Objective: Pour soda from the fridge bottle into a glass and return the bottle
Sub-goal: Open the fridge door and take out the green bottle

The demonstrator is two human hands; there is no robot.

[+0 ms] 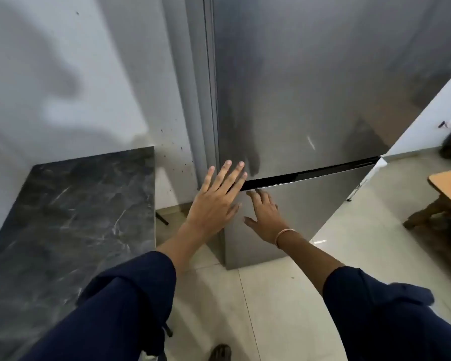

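Observation:
A tall steel fridge (310, 87) fills the middle of the head view, both doors closed, with a dark gap (323, 171) between the upper and lower door. My left hand (216, 201) is spread flat with fingers apart at the left end of that gap. My right hand (264, 214) lies just below it on the lower door (297, 217), fingertips reaching up into the gap, a thin bangle on the wrist. Neither hand holds anything. No bottle or glass is in sight.
A dark marble counter (71, 225) stands to the left, close to the fridge. A wooden table (448, 188) sits at the right edge. Pale floor tiles (271, 308) lie below, a white wall (76, 74) behind the counter.

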